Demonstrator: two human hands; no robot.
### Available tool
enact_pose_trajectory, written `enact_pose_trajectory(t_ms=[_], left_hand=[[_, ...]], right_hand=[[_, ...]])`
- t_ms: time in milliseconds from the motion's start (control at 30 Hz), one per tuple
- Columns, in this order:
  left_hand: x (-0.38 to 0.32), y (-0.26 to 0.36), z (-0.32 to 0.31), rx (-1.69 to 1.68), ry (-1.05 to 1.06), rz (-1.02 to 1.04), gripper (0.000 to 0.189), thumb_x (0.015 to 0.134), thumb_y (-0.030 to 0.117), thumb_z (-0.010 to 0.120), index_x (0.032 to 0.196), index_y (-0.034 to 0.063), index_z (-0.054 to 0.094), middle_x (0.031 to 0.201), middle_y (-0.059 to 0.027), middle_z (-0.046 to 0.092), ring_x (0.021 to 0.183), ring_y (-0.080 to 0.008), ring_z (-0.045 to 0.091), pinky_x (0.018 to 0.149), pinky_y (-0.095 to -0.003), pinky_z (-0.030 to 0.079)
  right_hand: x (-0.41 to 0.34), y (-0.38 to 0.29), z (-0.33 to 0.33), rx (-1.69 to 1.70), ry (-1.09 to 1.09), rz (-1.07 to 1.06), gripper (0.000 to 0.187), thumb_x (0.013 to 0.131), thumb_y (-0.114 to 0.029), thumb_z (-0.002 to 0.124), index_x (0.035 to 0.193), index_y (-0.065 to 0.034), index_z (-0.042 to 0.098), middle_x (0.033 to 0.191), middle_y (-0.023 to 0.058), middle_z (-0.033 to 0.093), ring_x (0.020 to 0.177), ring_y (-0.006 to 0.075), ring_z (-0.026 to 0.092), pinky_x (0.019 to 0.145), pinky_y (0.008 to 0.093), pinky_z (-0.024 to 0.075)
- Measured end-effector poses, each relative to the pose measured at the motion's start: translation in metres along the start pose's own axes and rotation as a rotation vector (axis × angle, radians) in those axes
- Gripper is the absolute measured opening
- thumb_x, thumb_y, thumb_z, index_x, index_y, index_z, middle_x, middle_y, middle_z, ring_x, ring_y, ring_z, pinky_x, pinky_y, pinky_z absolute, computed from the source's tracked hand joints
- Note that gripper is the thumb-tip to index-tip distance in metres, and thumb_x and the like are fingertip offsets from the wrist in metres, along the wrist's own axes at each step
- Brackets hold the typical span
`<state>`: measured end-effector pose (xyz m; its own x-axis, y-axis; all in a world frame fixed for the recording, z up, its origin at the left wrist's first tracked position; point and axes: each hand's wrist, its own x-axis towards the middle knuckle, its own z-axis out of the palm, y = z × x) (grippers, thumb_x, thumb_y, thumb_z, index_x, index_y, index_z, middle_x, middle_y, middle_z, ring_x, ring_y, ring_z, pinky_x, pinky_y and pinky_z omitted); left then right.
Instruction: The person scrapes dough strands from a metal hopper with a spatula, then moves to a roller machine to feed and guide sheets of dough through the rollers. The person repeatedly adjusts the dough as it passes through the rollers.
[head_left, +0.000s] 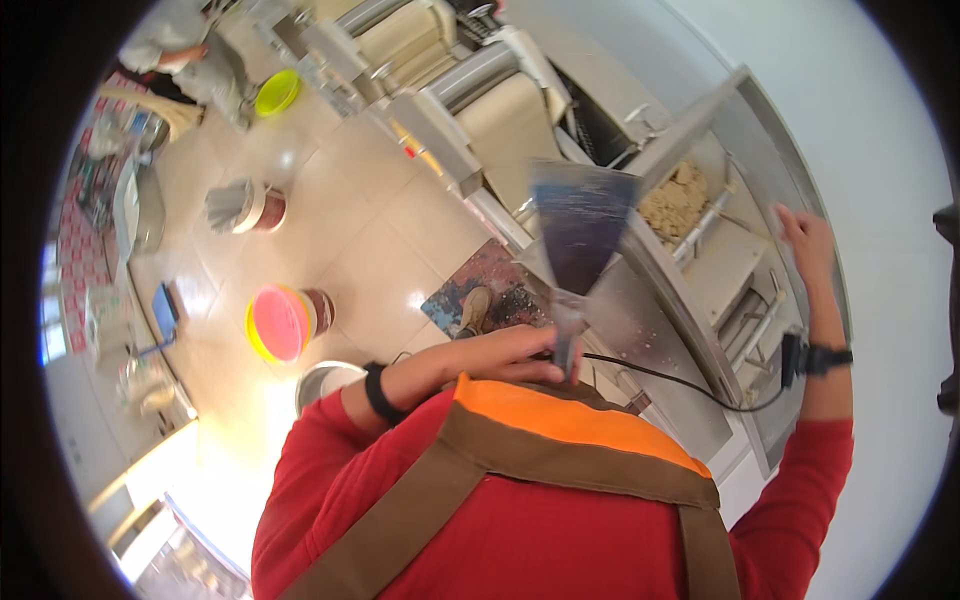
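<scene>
My left hand (525, 352) grips the handle of a wide scraper (585, 229) in front of my chest. Its flared metal blade points away from me and is blurred by motion. My right hand (808, 244) is raised at the right, by the metal rim of a machine's trough (739, 300). Its fingers look partly curled, and no object shows in it. Inside the trough, crumbly dough (679, 201) lies near white bars (705, 225). A black cable (675, 379) runs to a device strapped on my right wrist.
Machines with cream belts (514, 120) and rollers stand ahead. A stained mat (487, 292) lies by my foot. On the tiled floor at left are a pink basin (281, 322), a bucket (262, 208) and a yellow-green basin (277, 93). Another person (184, 60) is at upper left.
</scene>
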<state>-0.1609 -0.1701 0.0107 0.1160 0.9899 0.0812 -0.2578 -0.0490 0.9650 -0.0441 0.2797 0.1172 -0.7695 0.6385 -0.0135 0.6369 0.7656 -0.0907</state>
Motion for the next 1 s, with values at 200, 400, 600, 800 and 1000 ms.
enact_pose_trajectory(t_ms=[200, 400, 600, 800, 1000], left_hand=[[0.028, 0.017, -0.002, 0.173, -0.152, -0.040, 0.020, 0.094, 0.014, 0.055, 0.111, 0.0036, 0.050, 0.100, -0.0115, 0.059, 0.093, -0.0225, 0.057, 0.082, -0.0362, 0.044], [0.062, 0.025, 0.013, -0.074, -0.232, 0.198, 0.019, 0.096, 0.016, 0.054, 0.108, 0.0023, 0.049, 0.097, -0.0099, 0.060, 0.091, -0.0198, 0.057, 0.081, -0.0346, 0.044], [0.096, 0.034, 0.029, -0.090, -0.347, 0.231, 0.020, 0.097, 0.015, 0.051, 0.112, 0.0016, 0.049, 0.101, -0.0088, 0.058, 0.094, -0.0182, 0.055, 0.083, -0.0337, 0.044], [0.102, 0.043, 0.038, -0.012, -0.336, 0.120, 0.041, 0.097, 0.016, 0.053, 0.134, 0.0056, 0.042, 0.111, -0.0106, 0.053, 0.094, -0.0202, 0.053, 0.084, -0.0335, 0.043], [0.081, 0.039, 0.018, 0.224, -0.326, 0.159, 0.044, 0.093, 0.016, 0.059, 0.135, 0.0079, 0.046, 0.123, -0.0107, 0.056, 0.105, -0.0223, 0.056, 0.087, -0.0337, 0.045]], right_hand=[[-0.082, -0.041, -0.030, 0.206, 0.220, -0.182, 0.017, 0.089, -0.019, 0.063, 0.082, -0.0037, 0.065, 0.068, 0.0030, 0.062, 0.062, 0.0136, 0.055, 0.061, 0.0282, 0.0437], [-0.152, -0.092, -0.045, 0.852, -0.214, -0.029, 0.029, 0.094, -0.028, 0.059, 0.099, -0.0001, 0.067, 0.089, 0.0046, 0.065, 0.070, 0.0091, 0.058, 0.068, 0.0247, 0.0463], [-0.201, -0.155, -0.035, 1.071, -0.591, -0.108, 0.038, 0.097, -0.029, 0.051, 0.118, 0.0020, 0.057, 0.122, 0.0161, 0.058, 0.108, 0.0220, 0.059, 0.083, 0.0320, 0.0502], [-0.208, -0.166, -0.038, 1.401, -0.329, 0.027, 0.020, 0.098, -0.020, 0.046, 0.100, -0.0010, 0.051, 0.102, 0.0208, 0.066, 0.100, 0.0260, 0.064, 0.079, 0.0301, 0.0526], [-0.208, -0.114, -0.077, 1.330, 0.117, 0.331, 0.014, 0.098, -0.022, 0.052, 0.096, -0.0075, 0.050, 0.062, -0.0031, 0.045, 0.049, 0.0044, 0.041, 0.043, 0.0182, 0.0337]])
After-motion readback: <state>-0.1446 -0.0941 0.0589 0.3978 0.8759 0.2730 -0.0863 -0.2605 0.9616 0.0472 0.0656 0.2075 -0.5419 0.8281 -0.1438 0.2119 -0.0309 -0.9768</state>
